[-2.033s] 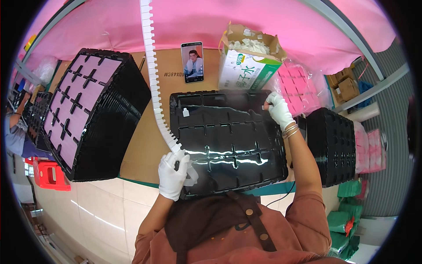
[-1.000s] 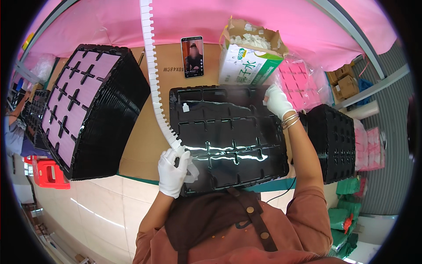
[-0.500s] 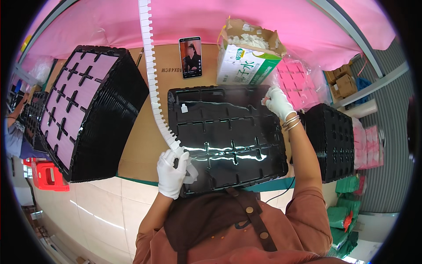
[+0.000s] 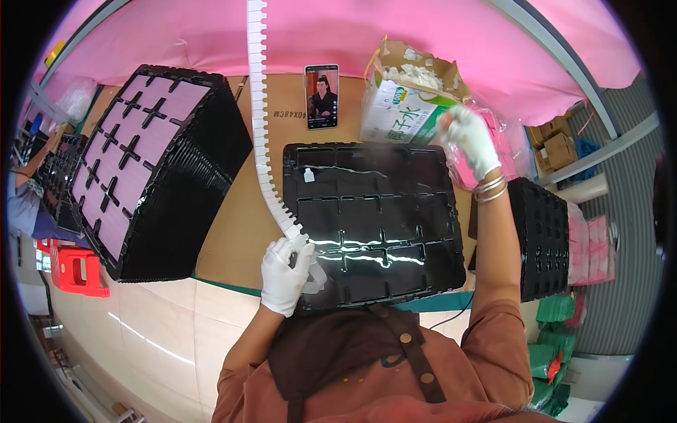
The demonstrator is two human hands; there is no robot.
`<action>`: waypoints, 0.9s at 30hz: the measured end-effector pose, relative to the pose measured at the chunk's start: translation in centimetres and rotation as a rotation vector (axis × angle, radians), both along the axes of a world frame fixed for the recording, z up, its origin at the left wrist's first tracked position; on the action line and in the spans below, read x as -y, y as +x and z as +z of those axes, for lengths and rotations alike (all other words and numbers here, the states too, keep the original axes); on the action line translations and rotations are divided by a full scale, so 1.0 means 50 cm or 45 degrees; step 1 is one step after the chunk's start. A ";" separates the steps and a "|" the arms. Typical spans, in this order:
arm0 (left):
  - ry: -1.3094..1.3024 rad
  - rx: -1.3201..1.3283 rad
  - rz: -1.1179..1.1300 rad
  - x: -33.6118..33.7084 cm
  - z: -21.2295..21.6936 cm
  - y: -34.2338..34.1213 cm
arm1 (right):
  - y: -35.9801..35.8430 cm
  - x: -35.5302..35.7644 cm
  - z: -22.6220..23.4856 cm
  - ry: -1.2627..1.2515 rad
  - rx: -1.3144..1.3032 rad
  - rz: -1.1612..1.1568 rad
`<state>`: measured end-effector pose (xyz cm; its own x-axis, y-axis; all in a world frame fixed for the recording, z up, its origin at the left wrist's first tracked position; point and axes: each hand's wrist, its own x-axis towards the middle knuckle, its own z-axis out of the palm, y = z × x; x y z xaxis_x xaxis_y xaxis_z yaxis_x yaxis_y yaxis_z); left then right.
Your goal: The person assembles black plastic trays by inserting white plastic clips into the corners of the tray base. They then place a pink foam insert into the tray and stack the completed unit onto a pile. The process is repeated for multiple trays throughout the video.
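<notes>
Gloved left hand [image 4: 284, 273] closes its grip on the lower end of a long white toothed strip [image 4: 258, 120], pinning it at the near left corner of the black compartment tray [image 4: 374, 225]. Gloved right hand [image 4: 469, 141] is raised beyond the tray's far right corner, at a clear bag of pink pieces [image 4: 493, 151]; whether its grip holds anything I cannot tell. To do this well, I judge the strip should stay taut along the tray's left edge. One small white piece [image 4: 308, 175] sits in the tray's far left compartment. Behind the tray stand a phone [image 4: 321, 96] and an open carton [image 4: 402, 99]; left of it on the worktop [image 4: 236, 225] leans a stack of black trays [image 4: 151, 173]
</notes>
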<state>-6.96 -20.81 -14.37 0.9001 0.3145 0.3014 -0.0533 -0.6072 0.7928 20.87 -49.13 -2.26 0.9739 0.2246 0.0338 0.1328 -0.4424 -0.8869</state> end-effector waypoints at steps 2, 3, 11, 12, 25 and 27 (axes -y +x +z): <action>0.005 -0.010 -0.012 -0.003 -0.004 -0.001 | 0.051 -0.027 0.029 -0.069 0.341 -0.119; 0.008 -0.016 -0.011 -0.004 -0.005 -0.003 | 0.082 -0.045 0.048 -0.264 0.499 -0.186; 0.002 -0.016 -0.004 -0.004 -0.010 -0.001 | 0.240 -0.057 0.021 -0.683 0.566 -0.308; 0.003 -0.007 -0.002 -0.005 -0.011 -0.003 | 0.234 -0.059 0.021 -0.742 0.570 -0.281; -0.006 0.000 -0.014 -0.015 -0.012 -0.004 | 0.044 -0.153 0.007 -0.580 0.863 -0.060; -0.031 0.013 -0.043 -0.016 -0.014 -0.002 | -0.043 -0.207 -0.054 -0.642 0.795 0.349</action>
<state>-7.06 -20.03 -15.06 0.9073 0.2913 0.3032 -0.0816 -0.5855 0.8066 18.72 -38.75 -4.95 0.7187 0.5827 0.3795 0.6929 -0.6457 -0.3208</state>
